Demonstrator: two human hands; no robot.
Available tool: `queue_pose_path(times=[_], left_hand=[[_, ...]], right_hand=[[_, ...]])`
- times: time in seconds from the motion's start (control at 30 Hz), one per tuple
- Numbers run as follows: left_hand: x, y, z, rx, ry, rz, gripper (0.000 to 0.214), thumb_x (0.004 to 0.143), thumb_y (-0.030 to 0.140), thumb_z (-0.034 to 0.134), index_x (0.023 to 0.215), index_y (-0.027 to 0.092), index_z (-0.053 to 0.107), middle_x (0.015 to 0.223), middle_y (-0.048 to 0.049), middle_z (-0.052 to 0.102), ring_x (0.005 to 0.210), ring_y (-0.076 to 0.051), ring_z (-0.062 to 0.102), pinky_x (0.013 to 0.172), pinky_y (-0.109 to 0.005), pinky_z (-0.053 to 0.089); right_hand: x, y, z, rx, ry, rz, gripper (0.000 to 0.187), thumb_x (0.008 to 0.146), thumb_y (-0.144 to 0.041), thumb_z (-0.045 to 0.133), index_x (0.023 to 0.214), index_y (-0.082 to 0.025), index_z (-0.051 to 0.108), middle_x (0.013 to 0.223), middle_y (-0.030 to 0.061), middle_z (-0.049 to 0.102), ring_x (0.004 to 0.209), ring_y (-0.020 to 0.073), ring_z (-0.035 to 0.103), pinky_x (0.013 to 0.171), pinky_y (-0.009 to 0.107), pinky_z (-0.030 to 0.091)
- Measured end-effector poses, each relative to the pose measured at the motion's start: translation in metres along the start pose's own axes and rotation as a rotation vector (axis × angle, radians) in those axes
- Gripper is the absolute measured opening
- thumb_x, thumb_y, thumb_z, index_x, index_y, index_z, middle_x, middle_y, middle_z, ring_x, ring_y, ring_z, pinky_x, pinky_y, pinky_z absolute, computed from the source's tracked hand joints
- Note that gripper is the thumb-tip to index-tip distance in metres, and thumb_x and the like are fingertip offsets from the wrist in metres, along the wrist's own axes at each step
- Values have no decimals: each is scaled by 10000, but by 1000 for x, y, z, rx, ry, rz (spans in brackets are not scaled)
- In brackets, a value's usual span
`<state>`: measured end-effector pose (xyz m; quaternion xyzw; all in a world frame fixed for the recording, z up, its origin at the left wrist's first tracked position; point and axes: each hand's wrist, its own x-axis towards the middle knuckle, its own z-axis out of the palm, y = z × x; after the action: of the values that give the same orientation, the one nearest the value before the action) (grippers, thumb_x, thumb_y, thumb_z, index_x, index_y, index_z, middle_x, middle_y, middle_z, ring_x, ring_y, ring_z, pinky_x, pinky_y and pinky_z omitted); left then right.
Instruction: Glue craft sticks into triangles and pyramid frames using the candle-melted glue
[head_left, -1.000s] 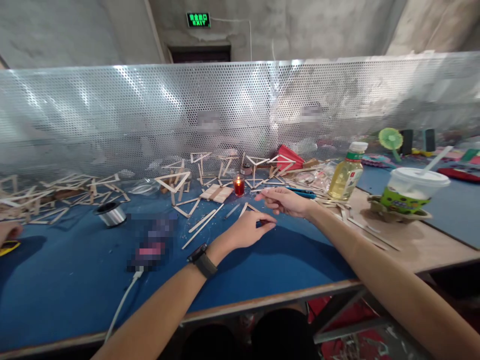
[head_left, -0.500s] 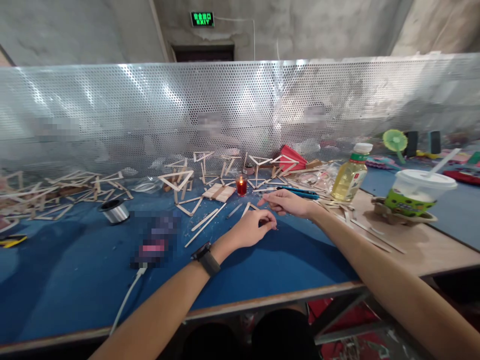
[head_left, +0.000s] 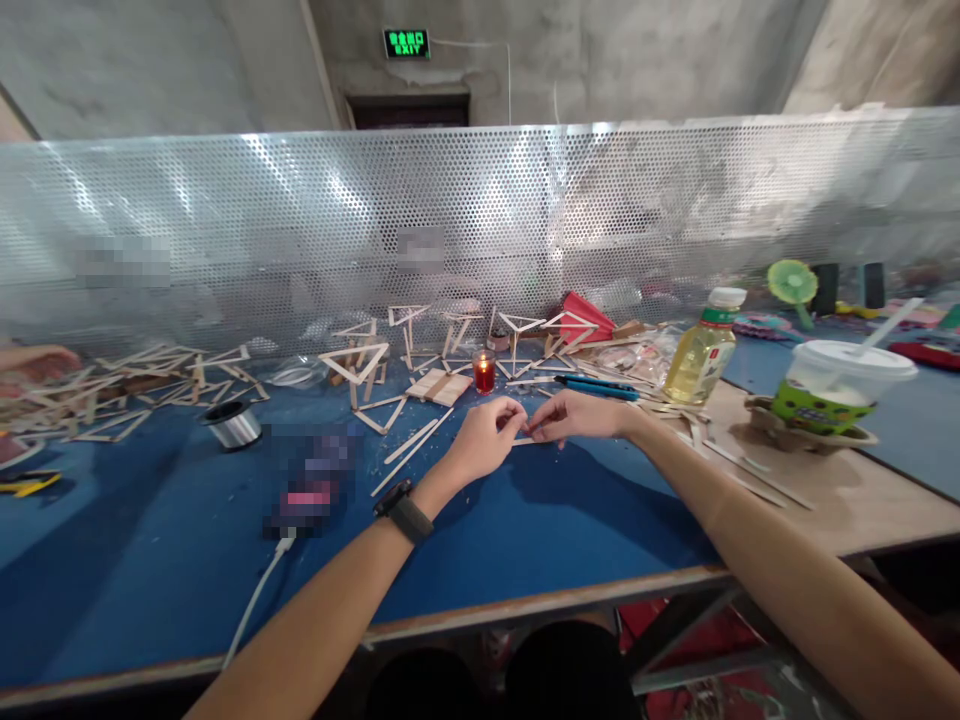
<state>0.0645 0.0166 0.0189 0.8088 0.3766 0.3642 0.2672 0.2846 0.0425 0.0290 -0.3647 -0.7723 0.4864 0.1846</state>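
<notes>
My left hand [head_left: 487, 438], with a dark watch on its wrist, is closed with thumb and fingertips pinched together; what lies in the pinch is hidden. Right beside it, my right hand [head_left: 579, 416] bends its fingers down and pinches a pale wooden stick [head_left: 522, 442], which shows between the hands just above the blue tabletop. Just behind my hands burns a candle in a red glass [head_left: 484, 372]. Two loose wooden sticks [head_left: 415, 448] lie to the left of my left hand, near a small stack of flat sticks [head_left: 436, 384].
Stick frames [head_left: 360, 365] stand along the perforated metal screen [head_left: 300, 220]. A wire spool [head_left: 234, 426] and a blurred device with a white cable [head_left: 251, 600] are at left. At right stand a bottle [head_left: 699, 350] and a lidded cup [head_left: 832, 385]. Another person's hand [head_left: 37, 362] shows far left.
My left hand has moved slightly up, and my right hand has come down level with it, fingers now bent downward. Another person's hand has appeared at far left.
</notes>
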Motion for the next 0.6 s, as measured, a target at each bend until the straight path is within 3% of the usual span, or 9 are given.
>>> queue_pose_path(times=[0.13, 0.33, 0.47, 0.6], left_hand=[[2, -3, -1, -8, 52, -3, 139, 960, 288, 554, 895, 203, 641, 891, -51, 741, 847, -205, 695, 798, -321, 527], [11, -10, -10, -135, 245, -45, 177, 976, 355, 540, 907, 197, 582, 888, -55, 718, 679, -159, 632, 672, -291, 496], [14, -14, -21, -175, 317, -88, 187, 991, 361, 504, 899, 201, 538, 870, -54, 694, 594, -131, 568, 626, -277, 468], [12, -14, -25, 9, 332, -54, 208, 1016, 343, 440, 868, 215, 510, 821, -38, 660, 656, -151, 579, 669, -282, 449]], right_hand=[[0, 0, 3, -68, 32, -4, 349, 847, -519, 707, 863, -189, 821, 657, 12, 649, 598, 125, 581, 543, 234, 498], [1, 4, -5, -111, 286, -91, 447, 858, -602, 683, 828, -171, 800, 553, 0, 605, 449, 94, 469, 445, 229, 356], [2, 7, -15, -165, 655, -129, 503, 865, -637, 652, 726, -163, 746, 546, 9, 611, 420, 104, 457, 440, 252, 334], [-3, 12, -28, -222, 1010, -94, 518, 866, -639, 647, 716, -154, 750, 641, 63, 704, 448, 135, 515, 472, 281, 375]])
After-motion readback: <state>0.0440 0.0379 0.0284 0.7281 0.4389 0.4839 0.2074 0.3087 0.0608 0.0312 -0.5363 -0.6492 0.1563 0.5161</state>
